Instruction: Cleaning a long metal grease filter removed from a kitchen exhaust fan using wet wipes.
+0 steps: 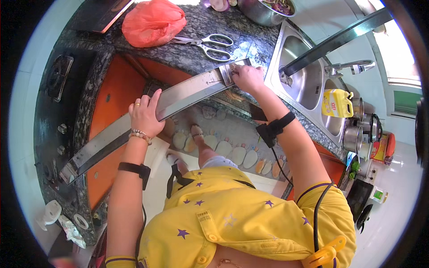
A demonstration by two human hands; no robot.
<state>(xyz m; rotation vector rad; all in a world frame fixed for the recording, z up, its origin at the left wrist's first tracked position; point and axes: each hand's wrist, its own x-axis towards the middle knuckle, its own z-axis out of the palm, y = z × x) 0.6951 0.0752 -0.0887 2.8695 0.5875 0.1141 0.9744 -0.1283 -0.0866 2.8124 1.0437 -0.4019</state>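
A long, shallow metal channel (192, 90) slants across in front of me, its near-left end by the stove and its far end over the counter edge. My left hand (146, 115) grips it near the middle, with fingers over its upper edge. At the far end my right hand (248, 78) holds it beside a small metal crosspiece (226, 75); the fingertips there are partly hidden. Kitchen scissors (202, 43) lie on the dark stone counter (150, 58) just beyond. A second long metal strip (338, 40) leans with its lower end in the sink basin.
A red plastic bag (154, 22) and a metal pot (268, 11) sit at the back. The steel sink (274, 63), with a faucet (350, 66) and yellow jug (336, 103), is at right. A black gas stove (58, 117) stands left; orange cabinets (109, 97) line the counter.
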